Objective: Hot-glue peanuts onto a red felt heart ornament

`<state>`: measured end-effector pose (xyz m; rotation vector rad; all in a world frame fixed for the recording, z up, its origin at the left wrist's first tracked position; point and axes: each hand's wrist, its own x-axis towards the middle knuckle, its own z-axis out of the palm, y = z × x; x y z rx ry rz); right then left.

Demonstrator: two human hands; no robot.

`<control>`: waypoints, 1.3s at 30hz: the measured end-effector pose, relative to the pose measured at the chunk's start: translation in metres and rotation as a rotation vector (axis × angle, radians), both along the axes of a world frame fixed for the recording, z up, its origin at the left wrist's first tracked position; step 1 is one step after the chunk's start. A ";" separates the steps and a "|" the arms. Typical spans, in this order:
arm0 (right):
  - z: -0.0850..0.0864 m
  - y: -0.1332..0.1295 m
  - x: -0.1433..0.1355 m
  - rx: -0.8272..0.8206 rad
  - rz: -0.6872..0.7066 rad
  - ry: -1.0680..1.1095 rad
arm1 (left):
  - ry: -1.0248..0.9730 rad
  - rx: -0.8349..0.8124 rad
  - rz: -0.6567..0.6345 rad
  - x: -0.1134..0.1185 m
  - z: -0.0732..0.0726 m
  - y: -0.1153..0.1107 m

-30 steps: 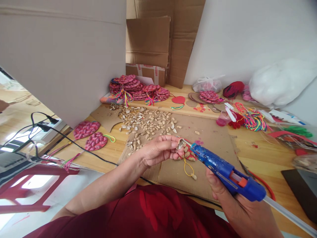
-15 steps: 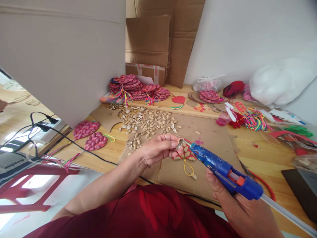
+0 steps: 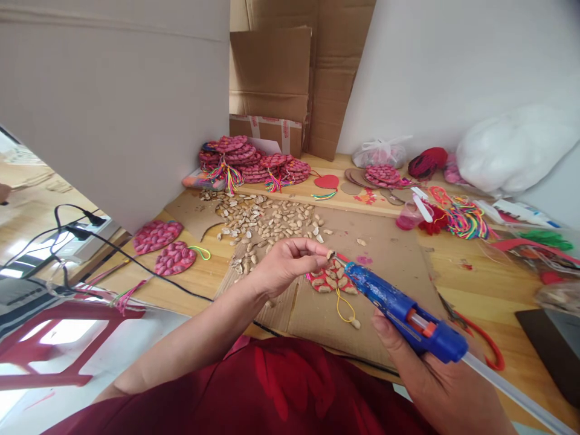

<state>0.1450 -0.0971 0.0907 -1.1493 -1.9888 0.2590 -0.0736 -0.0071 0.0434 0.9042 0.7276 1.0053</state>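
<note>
Between thumb and fingertips my left hand (image 3: 290,263) pinches a peanut shell (image 3: 331,255), its hollow side turned toward the glue gun's nozzle. A blue hot glue gun (image 3: 394,305) with a clear glue stick at its rear is gripped in my right hand (image 3: 435,377), the fingers wrapped round a handle mostly hidden from me. The nozzle tip is at the shell or very close to it. Below both hands lies a red disc (image 3: 324,288) partly covered with peanut shells, a yellow cord loop (image 3: 347,308) coming off its near edge.
Loose peanuts (image 3: 285,217) spread over the cardboard sheet (image 3: 389,248). Pink peanut-covered discs (image 3: 176,258) lie at left, with more stacked (image 3: 231,154) at the back. A black cable (image 3: 149,269) crosses the left side. Red-handled scissors (image 3: 487,338) rest at right, near colored threads (image 3: 469,220).
The glue gun has shifted slightly left. My left hand has turned the shell and raised its fingers a little, uncovering more of the red disc below.
</note>
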 end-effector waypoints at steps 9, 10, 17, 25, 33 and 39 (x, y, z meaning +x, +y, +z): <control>-0.015 -0.007 0.004 -0.119 0.007 0.086 | -0.175 -0.221 -0.077 0.001 -0.004 -0.001; -0.016 -0.008 0.004 -0.136 0.009 0.089 | -0.182 -0.217 -0.096 0.002 -0.004 -0.002; -0.020 -0.009 0.006 -0.135 -0.007 0.107 | -0.200 -0.185 -0.170 0.004 -0.006 -0.004; -0.016 -0.005 0.003 -0.115 0.019 0.076 | -0.174 -0.186 -0.177 0.004 -0.005 -0.007; -0.016 -0.005 0.003 -0.102 0.027 0.082 | -0.181 -0.227 -0.196 0.003 -0.005 -0.005; -0.023 -0.008 0.006 -0.150 0.020 0.105 | -0.207 -0.229 -0.227 0.002 -0.006 -0.005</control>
